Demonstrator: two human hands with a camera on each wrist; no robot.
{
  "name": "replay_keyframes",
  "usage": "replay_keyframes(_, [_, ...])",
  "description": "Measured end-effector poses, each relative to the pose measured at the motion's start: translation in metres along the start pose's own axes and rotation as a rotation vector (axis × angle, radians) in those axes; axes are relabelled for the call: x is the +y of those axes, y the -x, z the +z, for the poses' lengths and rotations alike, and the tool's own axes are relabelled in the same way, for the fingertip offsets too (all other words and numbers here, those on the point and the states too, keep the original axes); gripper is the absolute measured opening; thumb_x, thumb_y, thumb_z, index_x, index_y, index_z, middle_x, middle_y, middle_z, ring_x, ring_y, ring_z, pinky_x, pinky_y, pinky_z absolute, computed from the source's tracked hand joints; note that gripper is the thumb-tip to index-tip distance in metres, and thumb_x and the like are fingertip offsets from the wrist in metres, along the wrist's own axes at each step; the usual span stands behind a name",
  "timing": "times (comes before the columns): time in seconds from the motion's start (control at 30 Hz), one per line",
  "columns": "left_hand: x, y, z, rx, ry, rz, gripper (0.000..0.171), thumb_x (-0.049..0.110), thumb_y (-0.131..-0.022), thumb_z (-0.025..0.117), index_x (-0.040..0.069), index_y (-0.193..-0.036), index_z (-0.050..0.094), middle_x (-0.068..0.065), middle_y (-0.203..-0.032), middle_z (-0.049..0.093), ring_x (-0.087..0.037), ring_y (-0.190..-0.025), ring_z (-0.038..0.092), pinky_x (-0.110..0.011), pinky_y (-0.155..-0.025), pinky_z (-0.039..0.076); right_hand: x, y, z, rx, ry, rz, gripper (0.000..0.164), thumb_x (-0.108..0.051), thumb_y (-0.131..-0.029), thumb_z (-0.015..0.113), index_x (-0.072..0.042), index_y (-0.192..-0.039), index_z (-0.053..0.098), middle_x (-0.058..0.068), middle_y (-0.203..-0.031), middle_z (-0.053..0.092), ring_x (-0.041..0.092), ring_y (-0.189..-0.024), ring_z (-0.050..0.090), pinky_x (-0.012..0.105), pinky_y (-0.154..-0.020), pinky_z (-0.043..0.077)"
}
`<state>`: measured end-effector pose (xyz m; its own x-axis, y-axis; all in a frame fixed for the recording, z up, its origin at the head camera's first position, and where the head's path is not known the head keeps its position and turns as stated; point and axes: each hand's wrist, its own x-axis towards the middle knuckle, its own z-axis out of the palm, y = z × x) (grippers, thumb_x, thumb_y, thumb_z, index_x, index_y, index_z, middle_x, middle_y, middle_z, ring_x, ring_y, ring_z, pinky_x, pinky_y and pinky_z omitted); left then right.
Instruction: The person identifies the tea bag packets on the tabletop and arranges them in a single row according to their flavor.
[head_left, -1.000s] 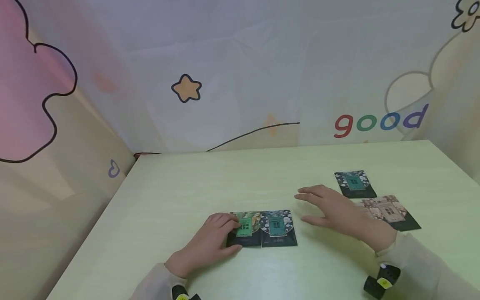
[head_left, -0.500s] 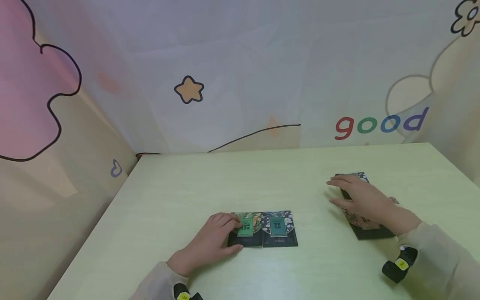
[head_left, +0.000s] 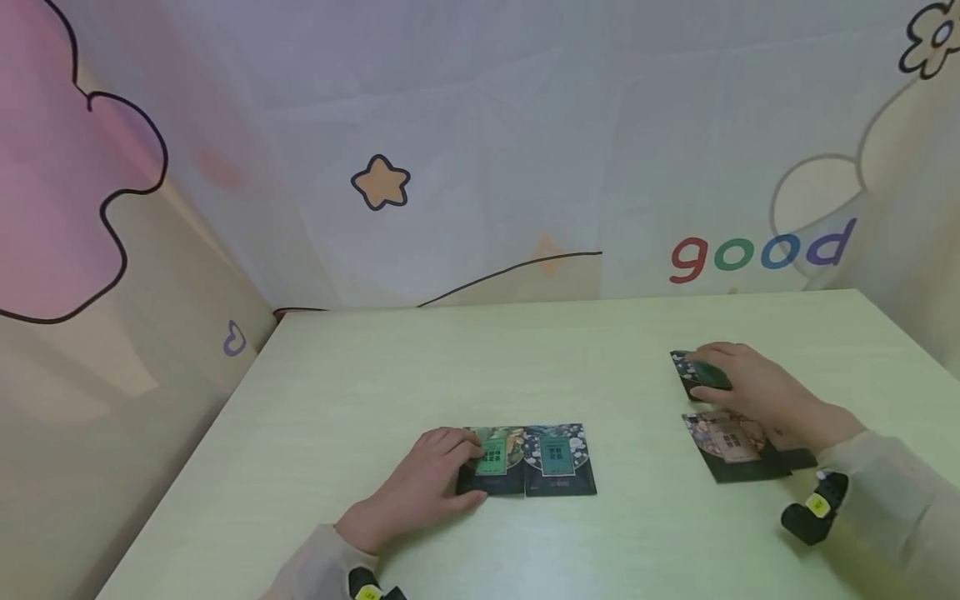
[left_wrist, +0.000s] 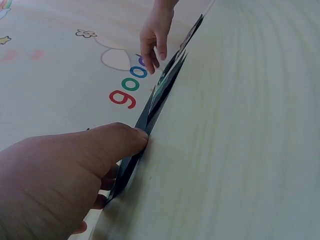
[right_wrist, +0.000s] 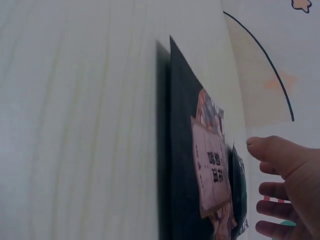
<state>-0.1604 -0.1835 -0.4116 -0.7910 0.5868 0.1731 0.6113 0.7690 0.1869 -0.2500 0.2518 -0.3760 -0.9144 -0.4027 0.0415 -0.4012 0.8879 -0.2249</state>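
Note:
My left hand (head_left: 427, 475) rests at the left edge of a green-printed flat sachet (head_left: 504, 479), thumb near its front corner. The left wrist view shows the thumb against the sachet's edge (left_wrist: 131, 170). Touching that sachet on its right is a dark blue flowered sachet (head_left: 558, 458). My right hand (head_left: 753, 383) is over another dark blue sachet (head_left: 681, 367) at the far right, partly hiding it. In the right wrist view the thumb and fingers are spread apart and hold nothing. Nearer me lies a pink-printed sachet (head_left: 731, 442), overlapping another packet (head_left: 798, 458) mostly hidden by the wrist.
The pale wooden table (head_left: 420, 375) reaches back to a printed cloth wall (head_left: 487, 167) with a star and the word "good". A strap-mounted camera (head_left: 813, 508) sits at the right wrist, its sleeve above the table's right side.
My right hand has moved right from the middle of the table to the far-right blue sachet. The pink sachet and the one under its edge now show. My left hand stays put.

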Motion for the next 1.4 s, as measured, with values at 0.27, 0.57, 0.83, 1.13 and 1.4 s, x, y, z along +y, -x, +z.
replay_keyframes(0.27, [0.001, -0.001, 0.000, 0.001, -0.002, -0.002, 0.044, 0.044, -0.085, 0.068, 0.014, -0.117, 0.061, 0.000, -0.126, 0.058, -0.019, -0.123, 0.049, -0.040, -0.111, 0.037, 0.013, 0.000, 0.001, -0.073, 0.022, 0.018, 0.063, -0.036, -0.087, 0.067, 0.005, -0.132, 0.051, 0.034, -0.134, 0.048, 0.053, -0.124, 0.043, 0.066, -0.100, 0.039])
replay_keyframes(0.57, [0.002, -0.001, 0.000, -0.002, 0.007, -0.007, 0.043, 0.043, -0.085, 0.069, 0.014, -0.116, 0.061, 0.000, -0.126, 0.058, -0.019, -0.122, 0.050, -0.041, -0.111, 0.037, 0.007, -0.004, -0.001, -0.087, 0.035, 0.027, 0.062, -0.039, -0.088, 0.065, 0.003, -0.131, 0.053, 0.033, -0.134, 0.050, 0.052, -0.123, 0.045, 0.064, -0.100, 0.040])
replay_keyframes(0.83, [0.001, -0.001, 0.000, 0.009, 0.000, -0.004, 0.044, 0.044, -0.084, 0.069, 0.014, -0.116, 0.062, 0.000, -0.125, 0.058, -0.018, -0.122, 0.050, -0.040, -0.111, 0.037, 0.004, -0.008, -0.001, -0.089, 0.059, 0.033, 0.061, -0.040, -0.088, 0.065, 0.002, -0.130, 0.055, 0.032, -0.132, 0.052, 0.052, -0.123, 0.046, 0.065, -0.100, 0.040])
replay_keyframes(1.13, [0.001, -0.001, -0.001, 0.004, -0.003, -0.011, 0.044, 0.044, -0.084, 0.069, 0.014, -0.116, 0.062, 0.000, -0.125, 0.058, -0.018, -0.122, 0.050, -0.040, -0.111, 0.038, -0.005, -0.013, 0.002, -0.081, 0.072, 0.010, 0.061, -0.041, -0.088, 0.065, 0.003, -0.130, 0.055, 0.032, -0.131, 0.053, 0.051, -0.121, 0.049, 0.063, -0.099, 0.042])
replay_keyframes(1.4, [0.000, 0.000, 0.001, -0.004, -0.007, -0.017, 0.043, 0.043, -0.084, 0.068, 0.015, -0.116, 0.062, 0.000, -0.126, 0.058, -0.019, -0.122, 0.050, -0.042, -0.110, 0.038, -0.012, -0.015, 0.003, -0.101, 0.035, 0.012, 0.061, -0.041, -0.087, 0.067, 0.001, -0.130, 0.056, 0.031, -0.131, 0.054, 0.050, -0.121, 0.049, 0.063, -0.098, 0.043])
